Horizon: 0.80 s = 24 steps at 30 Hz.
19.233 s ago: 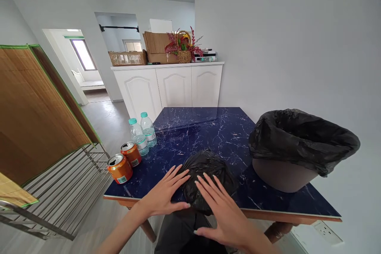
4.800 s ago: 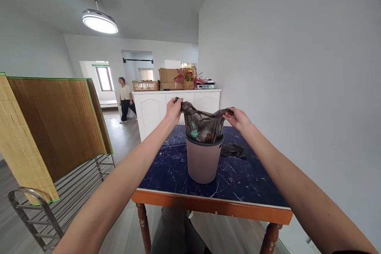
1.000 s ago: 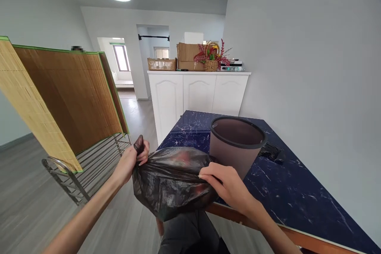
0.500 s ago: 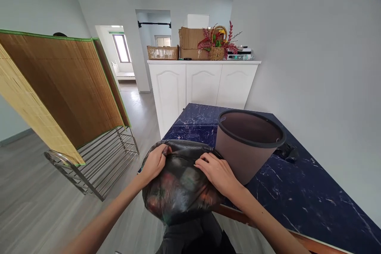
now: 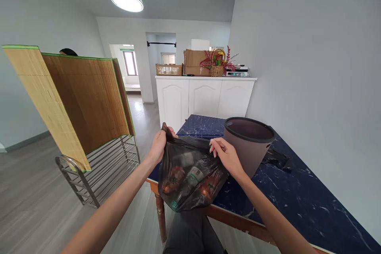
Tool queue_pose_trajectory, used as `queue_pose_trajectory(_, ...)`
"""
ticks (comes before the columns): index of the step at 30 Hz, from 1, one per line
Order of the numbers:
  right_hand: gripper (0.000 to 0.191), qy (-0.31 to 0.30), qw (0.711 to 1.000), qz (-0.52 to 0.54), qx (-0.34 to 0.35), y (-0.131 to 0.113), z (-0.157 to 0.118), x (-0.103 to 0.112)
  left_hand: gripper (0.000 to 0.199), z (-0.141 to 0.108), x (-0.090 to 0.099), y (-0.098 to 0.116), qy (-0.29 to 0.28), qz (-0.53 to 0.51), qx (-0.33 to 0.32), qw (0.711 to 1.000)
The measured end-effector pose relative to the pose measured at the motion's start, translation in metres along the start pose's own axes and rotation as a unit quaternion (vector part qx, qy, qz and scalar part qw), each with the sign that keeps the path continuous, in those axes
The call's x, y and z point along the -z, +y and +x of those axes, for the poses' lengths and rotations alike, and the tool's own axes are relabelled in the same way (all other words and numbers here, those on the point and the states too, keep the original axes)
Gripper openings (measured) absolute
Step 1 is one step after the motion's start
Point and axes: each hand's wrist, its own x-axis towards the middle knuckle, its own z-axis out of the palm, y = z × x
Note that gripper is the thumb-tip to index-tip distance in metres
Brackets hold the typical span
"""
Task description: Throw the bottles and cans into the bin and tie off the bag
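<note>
A black, see-through garbage bag (image 5: 190,178) hangs at the near edge of the blue table, full of rubbish; a bottle and several orange-red items show dimly through the film. My left hand (image 5: 159,143) is closed around a gathered corner of its top. On the other side, my right hand (image 5: 226,154) pinches the bag's upper edge, and the rim is stretched between both hands. Close behind my right hand stands a brownish trash can (image 5: 247,147) with a dark rim, upright on the table.
A crumpled black plastic bag (image 5: 278,158) lies right of the can on the marbled blue table (image 5: 303,202). To the left stands a metal rack (image 5: 98,166) draped with a bamboo mat (image 5: 86,99). Boxes and a flower basket (image 5: 216,70) top a white cabinet (image 5: 205,95). Someone's head (image 5: 68,52) shows behind the mat.
My hands have lifted the garbage bag's top and drawn it wider, the left moving up, so the bag hangs tauter and its contents show more clearly. The view has tilted upward.
</note>
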Motion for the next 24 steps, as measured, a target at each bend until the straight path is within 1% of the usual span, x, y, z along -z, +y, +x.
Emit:
queue_pose_trajectory(4, 0.053, 0.027, 0.997, 0.072, -0.011, -0.033, -0.001, 0.005, 0.043, -0.019, -0.002, 0.024, -0.011, -0.037, 0.005, 0.999)
queue_pose_trajectory(8, 0.048, 0.013, 0.996, 0.086, 0.002, -0.064, 0.004, 0.008, 0.044, -0.035, -0.012, 0.035, -0.049, -0.022, -0.012, 0.998)
queue_pose_trajectory(10, 0.043, 0.015, 0.997, 0.072, 0.007, -0.077, 0.008, 0.008, 0.044, -0.041, -0.019, 0.037, -0.088, -0.002, -0.018, 0.996)
queue_pose_trajectory(12, 0.038, 0.017, 0.998, 0.059, 0.01, -0.089, 0.014, 0.007, 0.047, -0.047, -0.027, 0.038, -0.139, 0.02, -0.019, 0.99)
queue_pose_trajectory(15, 0.035, -0.01, 0.997, 0.069, 0.017, -0.103, 0.023, 0.005, 0.054, -0.052, -0.04, 0.038, -0.202, 0.046, -0.021, 0.978)
queue_pose_trajectory(17, 0.036, -0.038, 0.995, 0.096, 0.019, -0.109, 0.026, 0.006, 0.045, -0.054, -0.048, 0.037, -0.226, 0.067, -0.032, 0.971)
queue_pose_trajectory(19, 0.039, -0.059, 0.99, 0.13, 0.016, -0.108, 0.026, 0.009, 0.036, -0.054, -0.053, 0.037, -0.232, 0.088, -0.043, 0.968)
queue_pose_trajectory(21, 0.044, -0.074, 0.984, 0.162, 0.014, -0.102, 0.021, 0.014, 0.038, -0.053, -0.054, 0.038, -0.225, 0.098, -0.051, 0.968)
queue_pose_trajectory(22, 0.052, -0.086, 0.98, 0.177, 0.012, -0.096, 0.018, 0.016, 0.041, -0.052, -0.054, 0.04, -0.221, 0.099, -0.051, 0.969)
queue_pose_trajectory(24, 0.076, -0.124, 0.971, 0.205, 0.001, -0.083, 0.011, 0.017, 0.046, -0.05, -0.05, 0.045, -0.217, 0.1, -0.048, 0.97)
